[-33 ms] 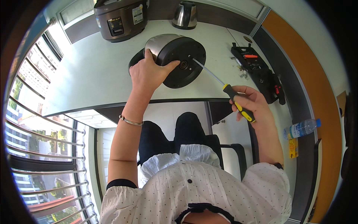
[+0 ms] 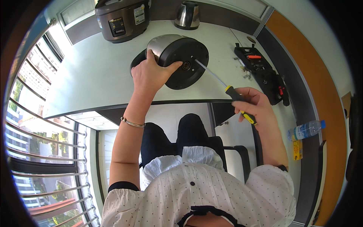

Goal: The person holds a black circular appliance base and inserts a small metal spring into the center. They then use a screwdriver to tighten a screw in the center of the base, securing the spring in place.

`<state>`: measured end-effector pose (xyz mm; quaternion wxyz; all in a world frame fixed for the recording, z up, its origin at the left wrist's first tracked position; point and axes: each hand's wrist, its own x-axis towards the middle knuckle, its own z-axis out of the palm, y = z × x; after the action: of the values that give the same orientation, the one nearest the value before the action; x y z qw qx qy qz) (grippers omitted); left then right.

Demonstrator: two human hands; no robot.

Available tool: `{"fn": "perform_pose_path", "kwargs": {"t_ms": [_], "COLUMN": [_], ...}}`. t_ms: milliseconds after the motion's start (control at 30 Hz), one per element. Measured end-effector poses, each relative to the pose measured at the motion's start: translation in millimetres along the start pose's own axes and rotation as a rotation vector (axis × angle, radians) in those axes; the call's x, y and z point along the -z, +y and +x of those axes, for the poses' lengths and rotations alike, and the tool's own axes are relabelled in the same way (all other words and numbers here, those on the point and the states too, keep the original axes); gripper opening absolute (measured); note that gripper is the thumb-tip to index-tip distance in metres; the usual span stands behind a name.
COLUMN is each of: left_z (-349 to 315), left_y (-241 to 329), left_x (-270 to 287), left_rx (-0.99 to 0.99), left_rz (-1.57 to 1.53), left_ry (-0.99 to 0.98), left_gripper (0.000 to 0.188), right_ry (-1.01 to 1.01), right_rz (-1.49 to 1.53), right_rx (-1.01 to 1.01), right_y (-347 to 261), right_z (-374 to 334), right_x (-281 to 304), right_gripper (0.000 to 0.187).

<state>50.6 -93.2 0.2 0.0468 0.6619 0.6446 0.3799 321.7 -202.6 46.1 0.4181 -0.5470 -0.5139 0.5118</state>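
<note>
A steel electric kettle (image 2: 162,42) lies tipped on its side on the pale tabletop, its round black base (image 2: 196,72) turned toward me. My left hand (image 2: 153,72) is closed round it, the thumb pressed on the base beside the central round connector (image 2: 186,65). In my right hand (image 2: 253,104) is a screwdriver (image 2: 212,73) with a black and yellow handle, held between thumb and fingers. Its thin shaft slants up and left to the base, with the tip at a small bright spot near the connector. Whether the tip touches a screw I cannot tell.
On the right lies an open black tool case (image 2: 266,73) with several loose small metal parts (image 2: 245,72) beside it. A rice cooker (image 2: 123,22) and another kettle (image 2: 187,16) stand at the back. A water bottle (image 2: 306,131) and a yellow packet (image 2: 297,150) lie far right.
The fingers of my right hand have shifted on the screwdriver's handle, which has turned a little. My left hand and the kettle stay where they were.
</note>
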Motion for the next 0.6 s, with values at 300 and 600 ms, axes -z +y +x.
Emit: {"fn": "perform_pose_path", "kwargs": {"t_ms": [300, 600], "left_z": [-2, 1], "left_y": [8, 9], "left_x": [4, 11], "left_rx": [0.058, 0.093], "left_rz": [0.054, 0.006], "left_ry": [0.003, -0.058], "left_gripper": [0.088, 0.092], "right_ry": [0.106, 0.072], "right_rz": [-0.524, -0.229], "right_rx": [0.383, 0.298], "right_y": [19, 31], "right_z": [-7, -14], "right_x": [-16, -12], "right_gripper": [0.029, 0.039]}}
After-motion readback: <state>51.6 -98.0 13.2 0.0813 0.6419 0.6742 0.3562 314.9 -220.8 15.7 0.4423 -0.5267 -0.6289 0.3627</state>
